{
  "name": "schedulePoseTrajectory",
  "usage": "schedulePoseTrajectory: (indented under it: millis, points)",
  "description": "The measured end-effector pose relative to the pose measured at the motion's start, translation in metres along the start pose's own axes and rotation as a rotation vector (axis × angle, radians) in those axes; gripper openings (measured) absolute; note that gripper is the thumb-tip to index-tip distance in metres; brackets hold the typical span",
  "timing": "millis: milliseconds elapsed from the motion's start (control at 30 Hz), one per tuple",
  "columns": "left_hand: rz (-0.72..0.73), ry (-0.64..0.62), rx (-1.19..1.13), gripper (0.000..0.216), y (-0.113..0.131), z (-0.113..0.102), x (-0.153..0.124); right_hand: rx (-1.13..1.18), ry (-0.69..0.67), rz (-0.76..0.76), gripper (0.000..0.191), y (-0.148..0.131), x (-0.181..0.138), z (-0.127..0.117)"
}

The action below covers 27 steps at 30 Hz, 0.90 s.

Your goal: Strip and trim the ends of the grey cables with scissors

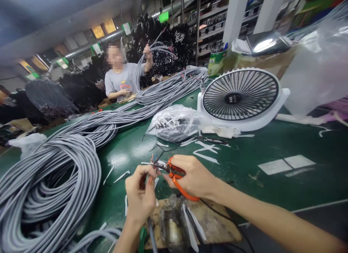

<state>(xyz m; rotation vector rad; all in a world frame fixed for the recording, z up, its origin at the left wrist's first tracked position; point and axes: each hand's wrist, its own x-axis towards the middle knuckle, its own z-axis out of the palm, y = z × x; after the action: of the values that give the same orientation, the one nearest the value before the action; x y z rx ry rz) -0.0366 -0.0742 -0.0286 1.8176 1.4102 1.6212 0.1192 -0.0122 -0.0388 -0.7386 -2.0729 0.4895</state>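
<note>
My left hand is closed around the end of a grey cable that comes up from below, its thin coloured wires sticking up past my fingers. My right hand grips orange-handled scissors, whose blades point left and meet the wire ends just above my left thumb. Both hands hover over the near edge of the green table, above a worn brown board.
Large coils of grey cable fill the left side and run back across the table. A plastic bag of small parts and a white table fan lie ahead. White strip offcuts litter the table. A person opposite lifts cables.
</note>
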Motion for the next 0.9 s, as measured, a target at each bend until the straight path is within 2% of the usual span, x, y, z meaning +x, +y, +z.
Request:
schedulePoseTrajectory:
  millis: [100, 200, 300, 367, 433, 533, 600, 667, 767, 833, 867, 900]
  points:
    - [-0.124, -0.005, -0.067, 0.012, 0.0, 0.002, 0.0, -0.013, 0.033, -0.014, 0.027, 0.001, -0.001, 0.002]
    - [-0.18, 0.005, -0.114, 0.013, 0.0, 0.004, 0.0, 0.02, 0.06, -0.004, 0.033, 0.0, -0.001, 0.005]
    - [-0.233, 0.034, -0.189, 0.013, 0.003, 0.006, 0.005, 0.047, 0.106, 0.069, 0.045, 0.0, 0.003, 0.005]
    - [-0.289, 0.044, -0.244, 0.023, 0.005, 0.005, 0.011, 0.028, 0.147, 0.129, 0.051, 0.002, 0.006, 0.003]
    - [-0.364, 0.056, -0.284, 0.035, 0.009, 0.001, 0.015, -0.022, 0.156, 0.166, 0.054, 0.006, 0.009, 0.0]
    - [-0.485, 0.076, -0.286, 0.037, 0.018, -0.018, 0.01, -0.15, 0.081, 0.188, 0.051, 0.011, 0.01, -0.002]
    - [-0.552, 0.071, -0.234, 0.035, 0.027, -0.036, -0.008, -0.241, -0.025, 0.178, 0.045, 0.011, 0.007, -0.001]
    - [-0.617, 0.069, -0.16, 0.034, 0.038, -0.054, -0.039, -0.312, -0.156, 0.147, 0.037, 0.008, 0.002, 0.003]
    - [-0.754, 0.09, -0.013, 0.035, 0.049, -0.076, -0.102, -0.364, -0.337, 0.098, 0.029, 0.001, -0.007, 0.012]
    - [-0.834, 0.073, 0.13, 0.034, 0.048, -0.086, -0.149, -0.381, -0.433, 0.075, 0.025, -0.005, -0.012, 0.017]
    - [-0.89, 0.031, 0.183, 0.034, 0.044, -0.089, -0.171, -0.392, -0.474, 0.067, 0.023, -0.008, -0.013, 0.019]
    - [-0.965, -0.076, 0.209, 0.036, 0.037, -0.092, -0.192, -0.407, -0.509, 0.063, 0.021, -0.01, -0.014, 0.021]
